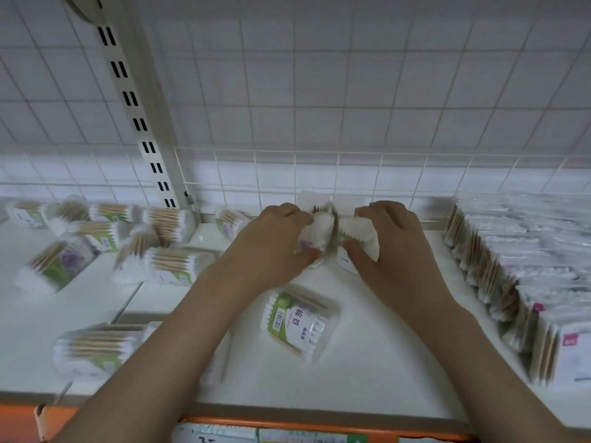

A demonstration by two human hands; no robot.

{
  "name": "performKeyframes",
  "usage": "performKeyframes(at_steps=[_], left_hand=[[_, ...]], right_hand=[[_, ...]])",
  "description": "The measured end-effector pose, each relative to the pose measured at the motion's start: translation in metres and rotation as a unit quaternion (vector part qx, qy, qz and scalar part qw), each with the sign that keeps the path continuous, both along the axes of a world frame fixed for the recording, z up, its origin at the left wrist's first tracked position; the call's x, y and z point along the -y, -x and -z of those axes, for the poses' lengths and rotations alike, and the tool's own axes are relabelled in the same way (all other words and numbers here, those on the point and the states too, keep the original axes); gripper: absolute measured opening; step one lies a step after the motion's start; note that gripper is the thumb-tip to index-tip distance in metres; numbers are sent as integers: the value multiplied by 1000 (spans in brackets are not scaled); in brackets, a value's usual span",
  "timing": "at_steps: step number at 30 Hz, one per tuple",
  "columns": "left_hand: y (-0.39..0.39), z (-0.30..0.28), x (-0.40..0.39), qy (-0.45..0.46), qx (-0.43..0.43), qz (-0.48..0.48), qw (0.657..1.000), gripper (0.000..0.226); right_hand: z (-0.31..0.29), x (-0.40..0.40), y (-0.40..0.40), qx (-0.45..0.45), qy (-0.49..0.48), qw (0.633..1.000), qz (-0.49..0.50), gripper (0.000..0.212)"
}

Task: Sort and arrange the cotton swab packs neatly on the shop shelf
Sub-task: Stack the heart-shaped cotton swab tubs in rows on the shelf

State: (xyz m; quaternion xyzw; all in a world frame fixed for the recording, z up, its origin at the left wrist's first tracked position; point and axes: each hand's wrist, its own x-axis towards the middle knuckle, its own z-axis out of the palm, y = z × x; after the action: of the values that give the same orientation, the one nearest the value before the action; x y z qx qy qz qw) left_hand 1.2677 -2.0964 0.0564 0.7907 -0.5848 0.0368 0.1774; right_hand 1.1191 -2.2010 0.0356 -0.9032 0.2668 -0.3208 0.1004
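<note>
Swab pack (300, 319) label reads 棉签; hands (332, 241) grip others.

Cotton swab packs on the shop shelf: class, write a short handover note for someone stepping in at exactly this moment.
Left hand grips one pack at the back of the shelf; right hand grips another pack beside it.
Done: a tidy upright row fills the right side.
Left: one labelled pack lies flat between the forearms; loose packs lie scattered on the left, with one near the front edge. Stand them all in rows.
</note>
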Motion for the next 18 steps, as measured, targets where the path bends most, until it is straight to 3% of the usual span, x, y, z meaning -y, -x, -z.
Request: performKeyframes(at_steps=[7, 10, 18], left_hand=[[-9, 1, -48, -33, -17, -58, 998, 41], [-22, 1, -58, -70, -22, -92, 993, 49], [-64, 4, -75, -242, -5, -139, 960, 74]], right_hand=[[6, -34, -2, -5, -101, 990, -98, 29], [13, -40, -3, -20, -136, 983, -118, 30], [21, -49, 2, -109, -189, 958, -187, 71]])
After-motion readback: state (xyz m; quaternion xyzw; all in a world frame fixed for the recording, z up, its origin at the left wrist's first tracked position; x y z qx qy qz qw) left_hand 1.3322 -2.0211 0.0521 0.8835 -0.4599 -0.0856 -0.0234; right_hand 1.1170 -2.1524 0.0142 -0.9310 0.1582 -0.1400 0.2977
